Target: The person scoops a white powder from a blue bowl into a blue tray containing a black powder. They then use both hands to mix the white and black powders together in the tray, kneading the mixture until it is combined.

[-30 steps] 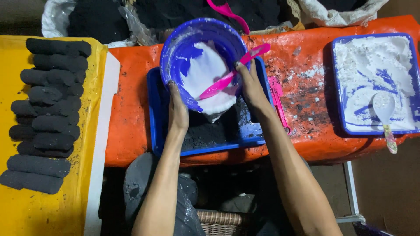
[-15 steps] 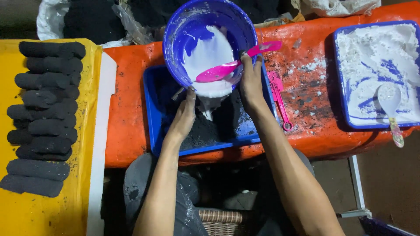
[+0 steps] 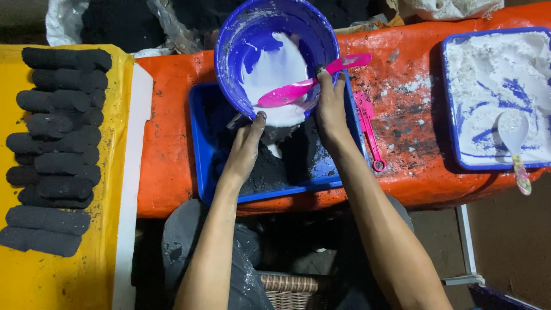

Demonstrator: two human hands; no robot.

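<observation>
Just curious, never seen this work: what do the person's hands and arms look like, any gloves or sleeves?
No gloves or sleeves: both arms are bare to the frame's edge. The left hand and right hand have dark-looking fingernails and dark smudges. No rings, watch or bracelets show.

A tilted bowl (image 3: pixel 275 54) hung over the far part of a tray (image 3: pixel 201 149) that sat on the covered table (image 3: pixel 413 166), with a spatula (image 3: pixel 310 86) lying in the bowl and the left hand (image 3: pixel 247 146) and right hand (image 3: pixel 332 112) at its near rim. Right of the tray lay a second spatula (image 3: pixel 368 129), and further right a tray of powder (image 3: pixel 493 95) with a spoon (image 3: pixel 515 143) on its near edge. Well to the left, rows of pressed logs (image 3: pixel 54 143) lay on a sheet (image 3: pixel 86 270), and a wicker basket (image 3: pixel 287 290) stood below the table.
</observation>
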